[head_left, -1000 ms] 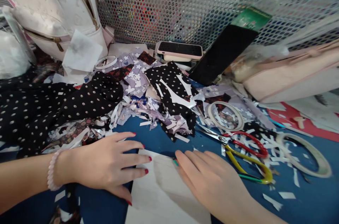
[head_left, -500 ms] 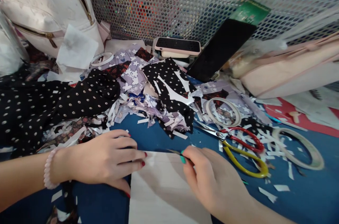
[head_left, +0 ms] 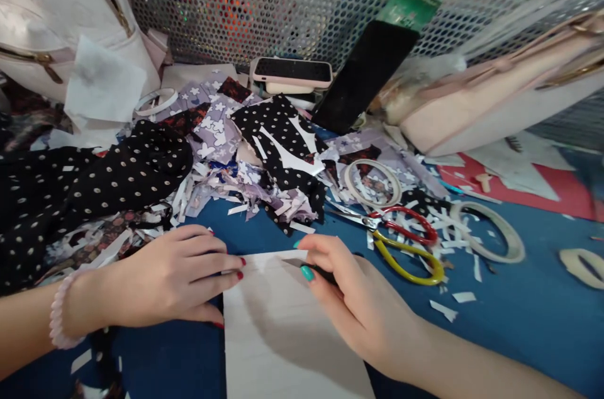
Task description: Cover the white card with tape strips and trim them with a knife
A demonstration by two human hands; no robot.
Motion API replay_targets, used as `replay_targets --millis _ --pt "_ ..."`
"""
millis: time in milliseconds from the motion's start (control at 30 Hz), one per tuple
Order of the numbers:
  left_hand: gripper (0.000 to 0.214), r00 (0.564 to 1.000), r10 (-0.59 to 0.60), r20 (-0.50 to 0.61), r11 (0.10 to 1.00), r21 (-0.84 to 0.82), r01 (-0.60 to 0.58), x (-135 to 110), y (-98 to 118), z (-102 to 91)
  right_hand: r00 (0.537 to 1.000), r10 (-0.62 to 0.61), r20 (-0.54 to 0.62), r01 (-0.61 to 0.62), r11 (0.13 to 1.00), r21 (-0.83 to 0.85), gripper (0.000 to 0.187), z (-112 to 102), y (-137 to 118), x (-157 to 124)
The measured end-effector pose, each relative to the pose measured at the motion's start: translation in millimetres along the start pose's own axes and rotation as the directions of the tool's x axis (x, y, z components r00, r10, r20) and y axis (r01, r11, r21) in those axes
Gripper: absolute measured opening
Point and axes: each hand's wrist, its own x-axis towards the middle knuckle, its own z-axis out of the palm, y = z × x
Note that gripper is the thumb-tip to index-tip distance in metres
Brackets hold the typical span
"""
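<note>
A white rectangular sheet of paper or thin board (head_left: 278, 323) with faint lines lies on the blue table in front of me. My left hand (head_left: 189, 279), with a pink bead bracelet (head_left: 68, 311) at the wrist, rests along its upper left edge, fingers stretched and apart. My right hand (head_left: 352, 295) pinches a small craft knife (head_left: 296, 262) with a pointed metal blade. The blade lies low over the sheet near its top edge; whether it touches is unclear. Most of the dark handle is hidden by my fingers.
Red-and-yellow-handled scissors (head_left: 408, 241) lie right of the sheet among tape rolls (head_left: 512, 238) and white scraps. Beyond are fabric pieces (head_left: 278, 134), a phone (head_left: 292, 70), a leaning bottle (head_left: 368, 72) and a bag (head_left: 491, 97). Polka-dot cloth (head_left: 136, 166) is piled at left.
The view has swung to the right. My right hand has turned, with thumb and dark handle showing more, and the blade now lies just inside the sheet's top edge. My left hand stays on the sheet.
</note>
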Motion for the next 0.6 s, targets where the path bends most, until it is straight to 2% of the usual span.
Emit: replay_targets --millis 100,267,467,533,600 --pt "0.033 1.0 0.0 0.007 1.0 0.0 0.0 1 0 -0.1 0.999 0.028 0.036 -0.031 0.996 0.086 0.034 -2 -1 0" --pt "0.03 1.0 0.003 0.023 1.0 0.006 -0.003 0 0 -1.1 0.995 0.064 0.079 -0.072 0.991 0.108 0.033 -2 -2 0" --pt "0.03 1.0 0.008 0.001 1.0 -0.005 -0.008 1 1 2.0 0.997 0.048 0.061 -0.054 0.992 0.111 0.037 -1 -2 -1" --pt "0.031 1.0 0.011 0.008 1.0 0.005 -0.011 4 1 -3.5 0.997 0.041 0.064 -0.047 0.994 0.097 0.038 0 -1 -2" --pt "0.032 1.0 0.007 0.01 0.999 0.043 -0.008 6 -3 -18.1 0.995 0.043 0.095 -0.052 0.995 0.085 0.036 2 0 -4"
